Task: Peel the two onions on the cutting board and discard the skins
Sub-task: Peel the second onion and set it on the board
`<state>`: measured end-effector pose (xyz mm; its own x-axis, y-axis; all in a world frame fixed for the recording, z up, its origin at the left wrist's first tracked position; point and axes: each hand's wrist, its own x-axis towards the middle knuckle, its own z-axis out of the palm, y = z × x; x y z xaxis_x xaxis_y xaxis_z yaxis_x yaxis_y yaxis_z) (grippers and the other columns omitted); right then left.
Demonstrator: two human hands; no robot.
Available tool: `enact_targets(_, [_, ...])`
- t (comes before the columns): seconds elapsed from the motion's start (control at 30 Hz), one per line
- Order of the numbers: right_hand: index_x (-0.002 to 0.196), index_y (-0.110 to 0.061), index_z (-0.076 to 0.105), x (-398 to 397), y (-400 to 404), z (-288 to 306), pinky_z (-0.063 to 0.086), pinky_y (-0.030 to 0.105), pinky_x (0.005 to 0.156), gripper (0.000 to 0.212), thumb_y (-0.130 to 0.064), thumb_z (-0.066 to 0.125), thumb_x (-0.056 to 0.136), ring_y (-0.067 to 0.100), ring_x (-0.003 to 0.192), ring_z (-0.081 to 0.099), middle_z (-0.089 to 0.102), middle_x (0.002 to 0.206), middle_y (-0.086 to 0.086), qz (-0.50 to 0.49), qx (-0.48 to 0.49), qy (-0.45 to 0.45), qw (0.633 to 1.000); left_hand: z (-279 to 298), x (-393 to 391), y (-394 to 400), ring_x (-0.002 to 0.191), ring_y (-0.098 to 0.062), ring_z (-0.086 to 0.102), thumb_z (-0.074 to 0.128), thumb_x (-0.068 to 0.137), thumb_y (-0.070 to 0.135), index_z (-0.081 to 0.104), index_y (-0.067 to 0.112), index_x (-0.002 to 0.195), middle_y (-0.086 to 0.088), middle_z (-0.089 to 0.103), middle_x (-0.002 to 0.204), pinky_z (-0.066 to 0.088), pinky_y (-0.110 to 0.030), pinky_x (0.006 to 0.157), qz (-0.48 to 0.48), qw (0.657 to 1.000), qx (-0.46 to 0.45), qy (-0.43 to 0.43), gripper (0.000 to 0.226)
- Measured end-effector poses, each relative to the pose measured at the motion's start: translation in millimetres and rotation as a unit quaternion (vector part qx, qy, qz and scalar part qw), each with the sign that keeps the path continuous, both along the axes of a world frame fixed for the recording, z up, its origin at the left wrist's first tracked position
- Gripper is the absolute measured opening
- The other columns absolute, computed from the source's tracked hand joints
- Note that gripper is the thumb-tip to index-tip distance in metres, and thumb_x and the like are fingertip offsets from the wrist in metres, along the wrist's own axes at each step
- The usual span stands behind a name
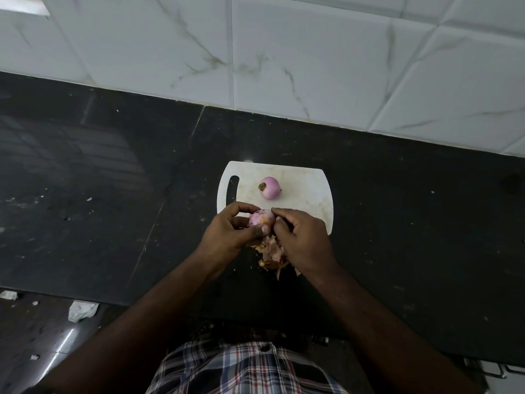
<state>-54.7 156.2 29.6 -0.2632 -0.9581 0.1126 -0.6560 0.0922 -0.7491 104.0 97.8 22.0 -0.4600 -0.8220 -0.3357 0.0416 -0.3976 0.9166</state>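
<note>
Papery tan skins (271,258) lie in a loose heap on the black stone counter (113,194), nearest the person and just short of the near edge of the cutting board (306,194); they have come off but have not been thrown away, so the discarding part of the task is not yet done. Just above that heap, both hands work on one onion (262,218). The left hand (233,233) cups it from the left, fingers curled over the top and thumb pressed on its near face, so it is firmly held. The right hand (301,237) has its fingertips bunched against the onion's right side in a pinch; it seems to be catching a strip of skin, though the strip itself is too small to make out. This onion shows mostly pale pink flesh with a tan patch left, so I judge the peeling of it nearly finished. Farther off, near the middle of the white board, the second onion (270,188) lies alone, smooth and pink, apparently already peeled. The next move likely calls for pulling away the last patch, setting the onion down, then gathering the heap.
</note>
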Motion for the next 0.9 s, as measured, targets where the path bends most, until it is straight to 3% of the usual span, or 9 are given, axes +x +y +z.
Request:
enact_targets(0.13, [0.119,-0.017,0.072,0.4,-1.1,1.5,0.058,0.033,0.089,0.029,-0.02,0.053,0.098,0.007,0.098,0.069,0.076,0.107,-0.002,-0.014,0.006,-0.041,0.999,-3.3,1.0,-1.0,0.09,-0.032,0.074,0.084,0.069,0.016,0.066,0.011,0.114,-0.02,0.074,0.097,0.06,-0.038,0.079,0.01,1.0,-0.005,-0.002,0.049])
enact_targets(0.33, [0.119,-0.014,0.072,6.7,1.0,2.8,0.057,0.037,0.085,0.04,-0.033,0.048,0.093,0.012,0.097,0.069,0.076,0.104,0.001,0.009,0.0,0.002,1.0,-1.7,1.4,0.8,0.085,-0.027,0.073,0.082,0.069,0.015,0.064,0.008,0.114,-0.019,0.073,0.096,0.06,-0.033,0.075,0.009,1.0,0.0,0.005,0.049])
enact_targets(0.57, [0.117,-0.012,0.073,4.3,-0.3,-1.0,0.057,0.035,0.088,0.027,-0.013,0.057,0.095,0.014,0.099,0.069,0.076,0.106,0.003,-0.007,-0.009,0.006,1.0,-1.6,0.5,2.7,0.087,-0.029,0.073,0.082,0.07,0.013,0.063,0.006,0.115,-0.024,0.073,0.1,0.06,-0.033,0.074,0.014,0.999,0.019,0.023,0.049])
enact_targets(0.7, [0.12,-0.016,0.072,0.9,-0.9,0.0,0.058,0.033,0.09,0.028,-0.018,0.054,0.097,0.008,0.101,0.069,0.076,0.109,-0.002,-0.031,0.005,-0.045,0.999,-1.1,0.4,0.4,0.093,-0.034,0.073,0.082,0.071,0.014,0.063,0.008,0.117,-0.025,0.072,0.103,0.06,-0.036,0.079,0.018,0.999,0.023,0.027,0.051])
enact_targets(0.9, [0.119,-0.012,0.072,5.1,2.0,5.3,0.056,0.029,0.086,0.028,-0.022,0.059,0.096,0.013,0.098,0.068,0.076,0.105,0.002,0.011,-0.019,0.008,1.0,-0.9,-1.7,1.9,0.089,-0.031,0.073,0.08,0.074,0.012,0.064,0.007,0.115,-0.023,0.073,0.101,0.059,-0.034,0.077,0.021,0.999,0.026,0.03,0.045])
